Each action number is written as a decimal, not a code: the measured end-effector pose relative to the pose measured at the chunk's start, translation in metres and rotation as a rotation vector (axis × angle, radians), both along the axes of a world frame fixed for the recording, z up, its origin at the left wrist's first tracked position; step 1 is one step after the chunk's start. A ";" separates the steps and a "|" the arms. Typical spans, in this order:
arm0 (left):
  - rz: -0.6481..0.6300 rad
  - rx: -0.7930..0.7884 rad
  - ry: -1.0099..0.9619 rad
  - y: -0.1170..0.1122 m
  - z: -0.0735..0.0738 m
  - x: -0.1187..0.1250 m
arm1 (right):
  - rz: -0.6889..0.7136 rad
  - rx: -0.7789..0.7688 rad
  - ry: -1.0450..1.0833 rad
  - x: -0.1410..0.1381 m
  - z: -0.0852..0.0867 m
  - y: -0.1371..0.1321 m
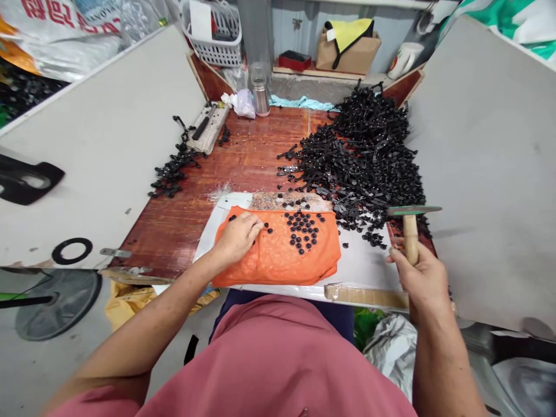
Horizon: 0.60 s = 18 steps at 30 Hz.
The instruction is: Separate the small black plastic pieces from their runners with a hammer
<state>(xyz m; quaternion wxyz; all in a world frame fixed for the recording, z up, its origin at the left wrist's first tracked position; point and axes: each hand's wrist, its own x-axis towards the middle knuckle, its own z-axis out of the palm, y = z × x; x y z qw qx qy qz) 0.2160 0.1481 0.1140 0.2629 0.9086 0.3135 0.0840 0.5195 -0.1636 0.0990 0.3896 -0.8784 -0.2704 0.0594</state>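
An orange cloth-like cover (278,263) lies over a flat padded block at the front edge of the table. Several small black round caps (301,230) stand on its right half, and a few more near its left side. On the left part of this cover rests my left hand (240,236), its fingers drawn together in a pinch; what they hold is hidden. My right hand (423,281) is wrapped round the wooden handle of a hammer (411,234). The hammer's thin, dark greenish head (414,211) is raised over the right side of the table.
A large heap of black plastic parts (365,156) covers the right side of the table. A smaller pile (176,168) lies at the left, beside a block with a black-handled tool (204,124). Grey panels (486,174) wall both sides. A steel flask (261,95) stands behind.
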 end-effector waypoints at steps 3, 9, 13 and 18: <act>-0.008 0.020 0.035 -0.001 -0.002 0.000 | 0.021 -0.018 0.115 -0.023 0.005 0.003; -0.017 0.072 0.057 -0.001 -0.007 0.002 | 0.094 -0.031 0.132 -0.039 0.006 0.006; -0.022 0.093 0.069 -0.002 -0.015 0.004 | 0.145 -0.041 0.135 -0.041 0.000 0.006; -0.009 0.120 0.078 -0.004 -0.022 0.003 | 0.184 -0.049 0.171 -0.047 -0.002 0.007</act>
